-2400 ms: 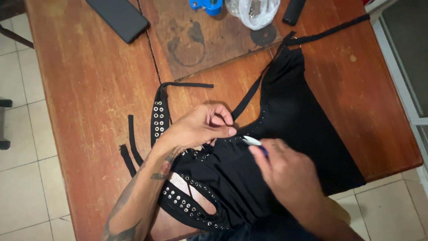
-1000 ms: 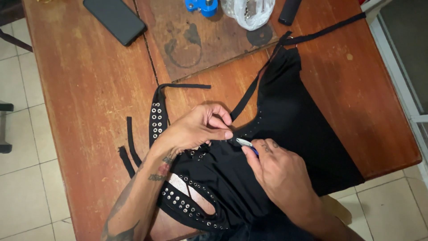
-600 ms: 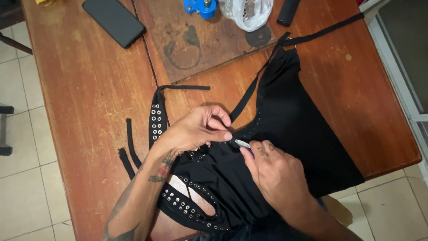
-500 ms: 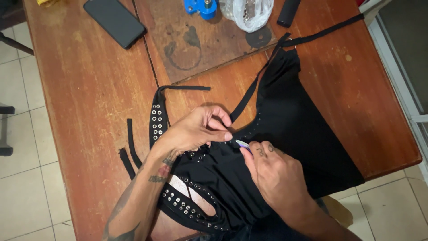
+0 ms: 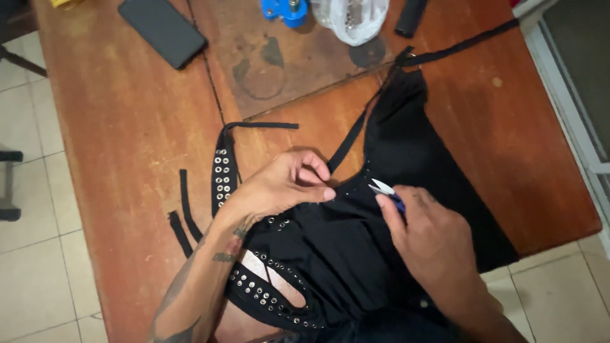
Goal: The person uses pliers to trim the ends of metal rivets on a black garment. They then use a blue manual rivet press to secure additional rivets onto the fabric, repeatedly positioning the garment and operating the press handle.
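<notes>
Landmark: black garment (image 5: 406, 184), spread on the wooden table (image 5: 121, 159), lower half running off the near edge toward you.
Left hand (image 5: 279, 185): on the garment's upper-left edge, beside the diagonal strap (image 5: 348, 141). Fingers curled, thumb + fingertips pinched narrow on the fabric edge by the small studs. Forearm comes up from bottom left, crossing the eyelet band (image 5: 222, 174).
Right hand (image 5: 438, 238): over the garment's middle, wrist from bottom right, back of hand up. Fingers closed round a small blue-handled thread snip (image 5: 385, 189); metal tip points up-left at your pinch, just short of it.
Blades: can't tell if open or closed, too small.
Risk 1: tip is near your left fingertips. If the pinch slips or you push fwd, you'd prob nick a finger.
Risk 2: cloth is bunched under the left hand. A bite too deep could cut fabric, not just thread.
Risk 3: black on black, hard to see what the tip catches; a stud or the strap could snag.
Beyond garment, far side: blue tool (image 5: 286, 9), clear plastic bag (image 5: 349, 18), dark cylinder (image 5: 412, 16).
Far left of garment: black phone (image 5: 164, 30).
Left of eyelet band: two loose black strips (image 5: 181, 213).
</notes>
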